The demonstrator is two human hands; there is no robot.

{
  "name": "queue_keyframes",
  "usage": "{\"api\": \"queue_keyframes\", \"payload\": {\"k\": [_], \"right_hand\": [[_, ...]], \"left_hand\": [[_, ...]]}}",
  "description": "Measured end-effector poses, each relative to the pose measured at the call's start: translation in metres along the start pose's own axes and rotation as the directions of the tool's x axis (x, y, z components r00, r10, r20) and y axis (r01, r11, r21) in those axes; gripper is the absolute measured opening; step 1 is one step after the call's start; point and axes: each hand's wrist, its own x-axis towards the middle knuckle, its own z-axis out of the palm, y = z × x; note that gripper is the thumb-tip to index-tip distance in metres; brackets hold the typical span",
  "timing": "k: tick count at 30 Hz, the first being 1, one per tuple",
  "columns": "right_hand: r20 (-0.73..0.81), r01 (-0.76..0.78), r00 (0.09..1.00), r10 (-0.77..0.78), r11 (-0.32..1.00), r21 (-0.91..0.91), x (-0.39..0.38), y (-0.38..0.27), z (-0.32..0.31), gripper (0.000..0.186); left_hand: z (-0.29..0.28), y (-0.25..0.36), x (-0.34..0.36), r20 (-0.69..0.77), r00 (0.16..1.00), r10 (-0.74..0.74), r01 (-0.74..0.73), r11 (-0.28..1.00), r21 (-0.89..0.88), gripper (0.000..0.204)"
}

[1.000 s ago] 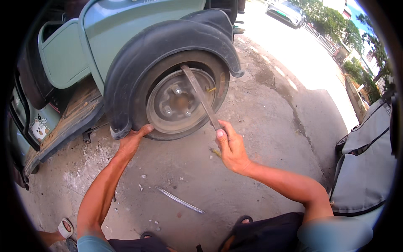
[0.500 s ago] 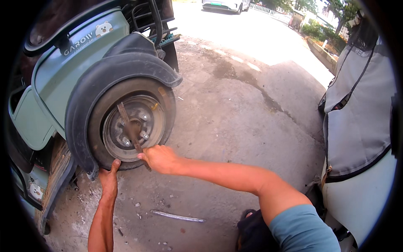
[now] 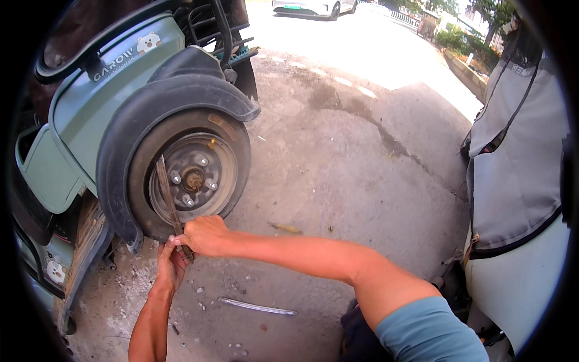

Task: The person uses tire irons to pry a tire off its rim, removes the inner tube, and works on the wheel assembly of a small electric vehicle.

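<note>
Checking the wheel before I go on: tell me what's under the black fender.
Under the black fender sits the tyre, its rim and lug nuts showing. The tyre's top and rear are covered.

2 hands point(image 3: 202, 235), 2 metal bars point(image 3: 169, 202), 1 wheel point(image 3: 190, 175)

Both my arms are bare from the elbow down: no gloves, no watch, no rings or bands visible on either wrist. Right hand point(image 3: 202, 235) and left hand point(image 3: 169, 265) are uncovered, fingers plain. Right upper arm carries a short sleeve point(image 3: 428, 335), blue-grey, plain knit fabric with no print, hem ending just above the elbow. No sleeve shows on my left arm at all; it is bare right down to the picture's lower edge. Dark trousers point(image 3: 362, 332) show below the sleeve, detail too shadowed to read.
</note>
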Motion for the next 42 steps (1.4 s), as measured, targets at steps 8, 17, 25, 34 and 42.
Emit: {"api": "queue_keyframes", "payload": {"k": [8,17,25,34,42], "right_hand": [[-0.036,0.113,0.994,-0.108,0.974,0.196,0.003,0.009,0.007,0.037],[0.391,0.229,0.916,-0.087,0.915,-0.333,-0.063,0.123,0.045,0.021],[0.496,0.242,0.861,0.110,0.770,-0.590,-0.093,0.211,0.037,0.011],[0.862,0.625,0.495,-0.104,0.732,-0.270,-0.091,0.133,0.130,0.042],[0.926,0.654,0.343,-0.161,0.748,-0.112,-0.143,0.086,0.203,0.046]], "left_hand": [[-0.013,0.011,-0.004,0.027,0.996,0.091,-0.091,0.996,0.018,0.041],[-0.013,0.025,0.000,-0.169,0.899,0.404,-0.177,0.688,0.703,0.073],[0.030,0.027,0.008,-0.157,0.972,0.173,-0.026,0.749,0.662,0.090],[0.018,0.047,-0.015,-0.111,0.965,0.236,-0.120,0.777,0.618,0.076],[0.016,0.042,-0.028,-0.013,0.975,0.221,-0.164,0.761,0.628,0.061]]}}
